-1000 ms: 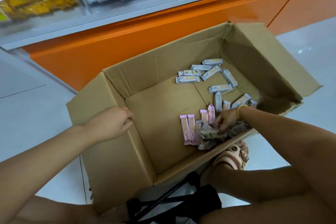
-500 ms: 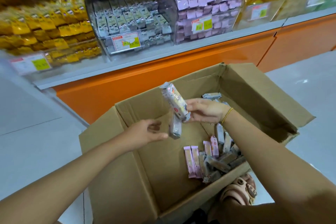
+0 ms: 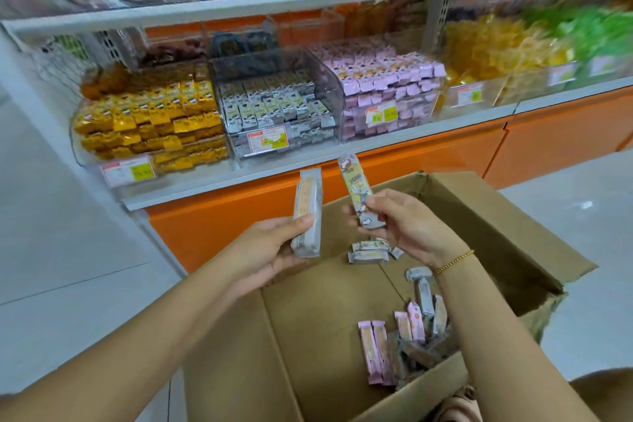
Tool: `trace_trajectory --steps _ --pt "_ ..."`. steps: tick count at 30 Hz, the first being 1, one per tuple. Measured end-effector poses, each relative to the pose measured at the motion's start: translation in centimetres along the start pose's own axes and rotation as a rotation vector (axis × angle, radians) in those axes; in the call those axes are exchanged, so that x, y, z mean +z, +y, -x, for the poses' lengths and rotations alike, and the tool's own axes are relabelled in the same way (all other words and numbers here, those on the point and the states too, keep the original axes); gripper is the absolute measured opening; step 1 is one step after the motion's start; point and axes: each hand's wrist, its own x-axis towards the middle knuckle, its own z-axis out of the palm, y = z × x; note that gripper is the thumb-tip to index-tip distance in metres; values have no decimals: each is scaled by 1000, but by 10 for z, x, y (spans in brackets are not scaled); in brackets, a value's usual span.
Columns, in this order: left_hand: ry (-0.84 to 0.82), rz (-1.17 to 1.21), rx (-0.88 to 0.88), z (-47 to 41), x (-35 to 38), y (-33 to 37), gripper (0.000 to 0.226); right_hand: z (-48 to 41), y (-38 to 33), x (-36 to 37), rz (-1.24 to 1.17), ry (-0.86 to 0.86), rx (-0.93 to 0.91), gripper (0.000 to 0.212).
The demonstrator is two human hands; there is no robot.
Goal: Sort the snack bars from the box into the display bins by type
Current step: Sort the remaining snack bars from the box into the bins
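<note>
My left hand [image 3: 270,247] grips a grey snack bar [image 3: 307,205], held upright above the left side of the open cardboard box [image 3: 496,216]. A second grey bar [image 3: 356,187] with a cartoon print is pinched by my right hand [image 3: 407,224], tilted up towards the shelf. Inside the box lie pink bars [image 3: 376,351] near the front and grey bars [image 3: 368,254] further back. On the shelf ahead stand three clear display bins: yellow bars [image 3: 150,120], grey bars [image 3: 274,106] and pink bars [image 3: 387,86].
The shelf has an orange base panel [image 3: 428,158] just behind the box. Price tags [image 3: 270,142] hang on the bin fronts. More clear bins of yellow and green snacks [image 3: 534,55] stand to the right. Grey tiled floor [image 3: 68,243] lies to the left.
Both hands rose out of the box towards the shelf. The two grey bars held by my right hand are now split, one in each hand. The view tilted up to the bins.
</note>
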Motion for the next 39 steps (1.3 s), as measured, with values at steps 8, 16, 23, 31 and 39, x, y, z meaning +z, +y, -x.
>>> trace_trajectory --steps 8,16,23,31,39 --pt "53 -82 160 9 5 13 50 0 4 51 25 115 -124 18" --pt "178 -281 200 7 0 21 31 -1 8 73 -9 120 -195 18" --pt "-72 241 78 -11 -2 44 41 1 -8 60 57 267 -353 27" --pt "-231 239 30 -51 26 48 46 -1 0 35 174 428 -443 25" --pt "-229 238 -22 -91 37 52 47 -21 -4 11 152 490 -396 13"
